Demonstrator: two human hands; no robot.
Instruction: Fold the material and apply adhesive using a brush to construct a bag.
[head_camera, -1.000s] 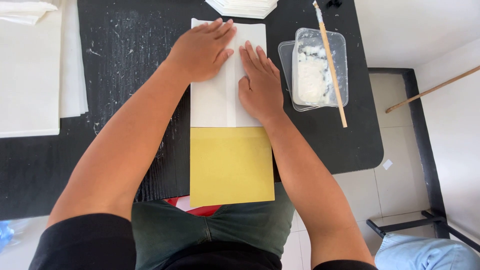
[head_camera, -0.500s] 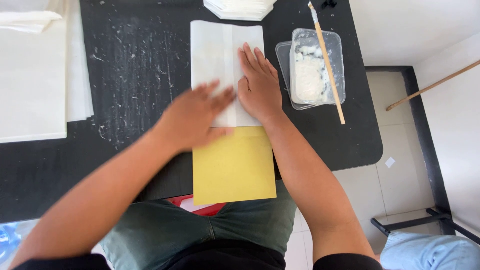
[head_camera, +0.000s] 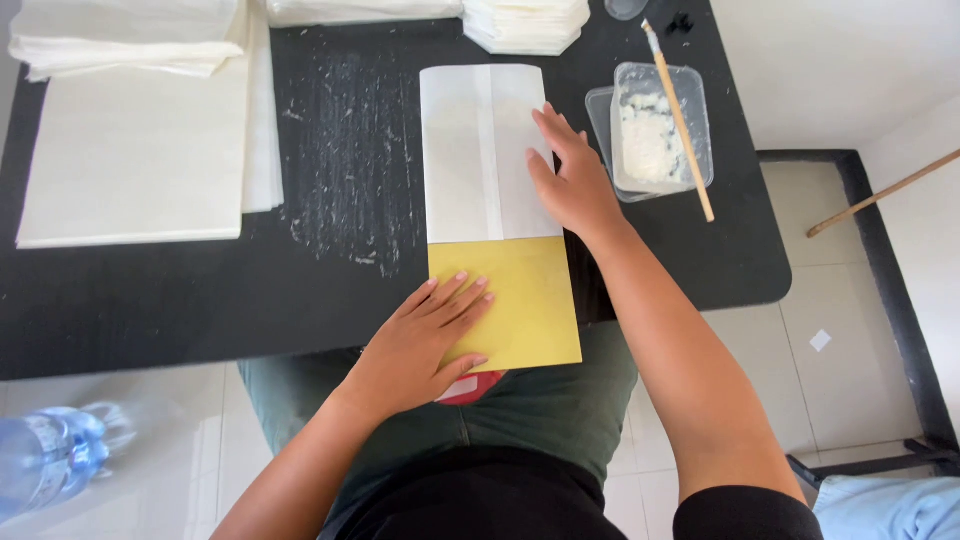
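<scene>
A folded white paper sheet (head_camera: 485, 150) lies flat on the black table (head_camera: 180, 290), its near end overlapping a yellow board (head_camera: 515, 300) that juts past the table's front edge over the person's lap. A lengthwise seam runs down the middle of the white sheet. The right hand (head_camera: 570, 175) rests palm-down on the sheet's right edge, fingers spread flat, its grip open and holding nothing. The left hand (head_camera: 425, 340) lies flat on the yellow board's near left corner, fingers extended, its grip likewise open and pressing rather than clasping.

Just to the right of the sheet stands a clear plastic tub (head_camera: 655, 130) with white paste inside, and a wooden stick (head_camera: 680, 120) lies across its rim. Dried white flecks (head_camera: 350, 160) mark the table to the left of the sheet. Further left lies a stack of large white sheets (head_camera: 130, 150), and smaller piles of folded white paper (head_camera: 525, 22) sit along the far edge. A blurred plastic water bottle (head_camera: 50, 455) shows at lower left above the pale tiled floor (head_camera: 850, 330).
</scene>
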